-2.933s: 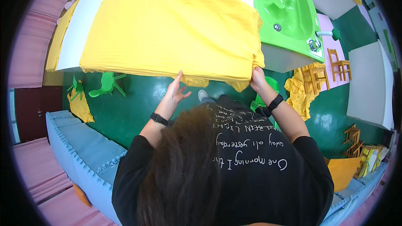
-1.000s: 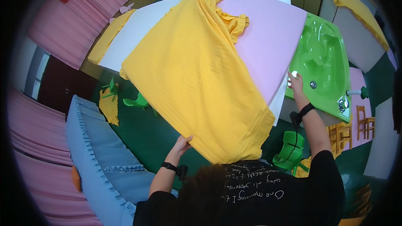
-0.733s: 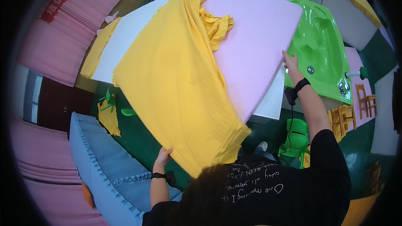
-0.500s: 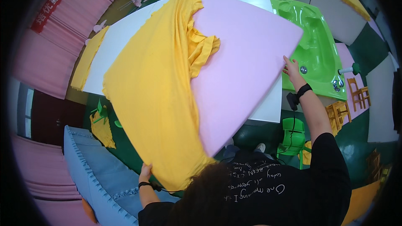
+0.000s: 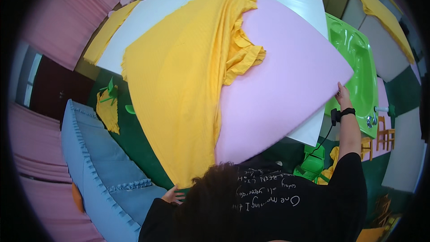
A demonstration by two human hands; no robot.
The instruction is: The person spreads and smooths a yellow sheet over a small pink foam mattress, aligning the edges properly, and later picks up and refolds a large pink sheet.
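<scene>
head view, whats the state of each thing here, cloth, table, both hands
yellow cloth: spread over the table's left part, bunched at one edge
pink tabletop: uncovered
left hand: at the cloth's lower corner
right hand: fingers on the table's far edge

A green plastic sink unit stands just right of the white table. Left of the table lies a blue ruffled cushion; small green chairs, probably toy-sized, sit below it.
</scene>
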